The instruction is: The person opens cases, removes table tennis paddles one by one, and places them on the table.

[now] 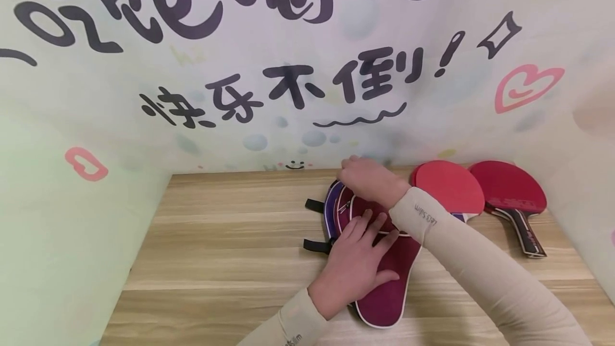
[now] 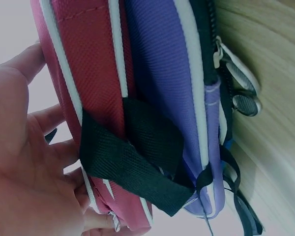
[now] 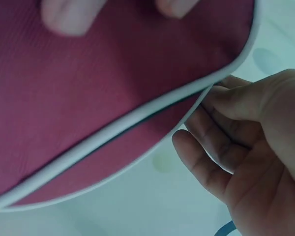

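Note:
A dark red table tennis paddle case (image 1: 384, 303) with white piping lies on top of a purple case (image 1: 329, 212). My left hand (image 1: 353, 260) rests on the red case with fingers spread. My right hand (image 1: 370, 178) is at the far rounded end, its forearm crossing over the case. In the right wrist view, the thumb and forefinger of the right hand (image 3: 255, 147) pinch the red case's piped edge; whether a zipper pull is between them is hidden. The left wrist view shows black straps (image 2: 132, 167) and zipper pulls (image 2: 243, 81) along the cases' sides.
To the right lie a bright red paddle (image 1: 449, 186), its handle partly hidden by my sleeve, and a darker red paddle (image 1: 509, 186) with a black handle. All rest on a wood-grain table (image 1: 230, 250). A printed cloth wall (image 1: 288, 143) rises behind its far edge.

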`<state>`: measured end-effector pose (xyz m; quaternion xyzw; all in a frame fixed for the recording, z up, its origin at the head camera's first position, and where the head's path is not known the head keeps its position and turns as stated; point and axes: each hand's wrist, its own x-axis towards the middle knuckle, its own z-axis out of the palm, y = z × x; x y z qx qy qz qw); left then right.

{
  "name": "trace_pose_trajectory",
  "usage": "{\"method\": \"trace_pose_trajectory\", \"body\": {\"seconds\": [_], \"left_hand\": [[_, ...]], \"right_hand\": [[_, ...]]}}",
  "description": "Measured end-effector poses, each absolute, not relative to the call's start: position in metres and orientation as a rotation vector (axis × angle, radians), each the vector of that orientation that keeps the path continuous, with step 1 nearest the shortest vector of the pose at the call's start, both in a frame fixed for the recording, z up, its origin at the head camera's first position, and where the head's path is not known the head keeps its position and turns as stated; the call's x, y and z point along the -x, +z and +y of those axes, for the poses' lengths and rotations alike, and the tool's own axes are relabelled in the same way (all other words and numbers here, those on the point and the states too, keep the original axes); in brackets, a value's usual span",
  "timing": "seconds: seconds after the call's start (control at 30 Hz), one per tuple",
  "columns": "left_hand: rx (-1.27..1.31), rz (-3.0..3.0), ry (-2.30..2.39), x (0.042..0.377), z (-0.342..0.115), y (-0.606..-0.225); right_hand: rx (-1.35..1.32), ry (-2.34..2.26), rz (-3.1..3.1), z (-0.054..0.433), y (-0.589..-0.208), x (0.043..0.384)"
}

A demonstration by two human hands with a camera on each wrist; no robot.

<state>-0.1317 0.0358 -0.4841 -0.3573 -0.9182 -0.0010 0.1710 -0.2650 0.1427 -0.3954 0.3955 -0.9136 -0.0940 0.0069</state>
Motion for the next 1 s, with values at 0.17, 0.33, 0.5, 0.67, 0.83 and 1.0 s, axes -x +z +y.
{"method": "trace_pose_trajectory", "body": {"seconds": [0.17, 0.33, 0.5, 0.67, 0.83, 1.0], "left_hand": [[1.013, -2.655, 0.008, 0.132, 0.037, -0.482], [1.006, -2.710, -0.009, 0.133, 0.034, -0.482], [1.010, -2.743, -0.080, 0.134, 0.028, -0.481], [1.012, -2.793, -0.157, 0.134, 0.025, -0.481], [1.011, -2.822, -0.201, 0.135, 0.022, -0.481], [0.986, -2.847, -0.231, 0.136, 0.019, -0.481]], "right_hand": [[-1.122, -0.201, -2.974, 0.155, -0.396, 0.273], [-1.057, -0.116, -3.003, 0.171, -0.402, 0.283], [-1.005, -0.016, -3.028, 0.198, -0.407, 0.291], [-0.956, 0.088, -3.054, 0.233, -0.413, 0.288], [-0.816, 0.213, -3.095, 0.264, -0.422, 0.274], [-0.739, 0.255, -3.063, 0.280, -0.432, 0.259]]}}
